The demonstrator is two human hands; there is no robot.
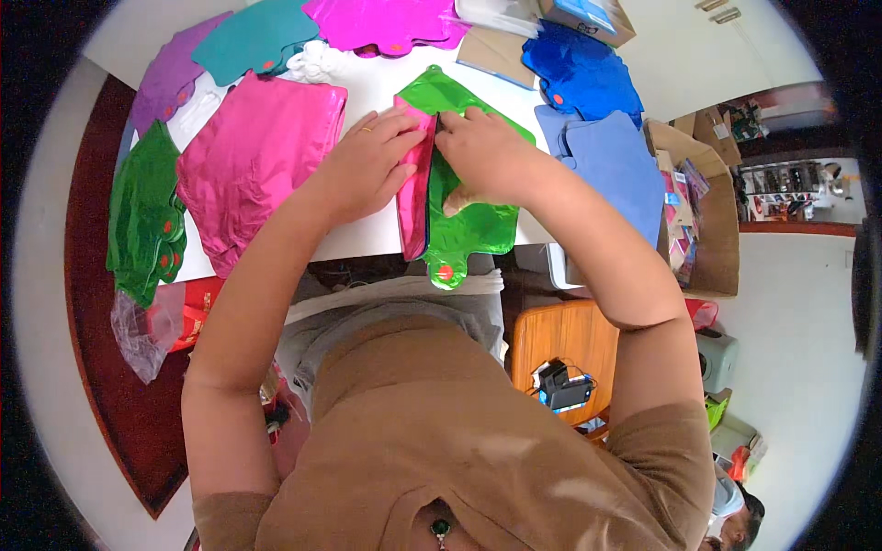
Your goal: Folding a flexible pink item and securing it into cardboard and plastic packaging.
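In front of me on the white table [366,241] lies a flat green foil balloon [491,225], its rounded tab with a red dot hanging toward the near edge. Over its left side is a narrow folded strip of pink foil [412,216] with a dark right edge. My left hand [367,165] rests on the pink strip, fingers extended and a little apart. Bent over the green foil, my right hand [491,158] has its fingertips at the strip's dark edge. Its thumb is spread away, touching the green foil.
Flat foil pieces surround the work: pink [262,165], green [145,216], purple [168,72], teal [253,41], magenta [377,23], dark blue [583,69] and pale blue [617,170]. An open cardboard box [718,243] stands right; a wooden chair [560,326] holds dark devices [565,393].
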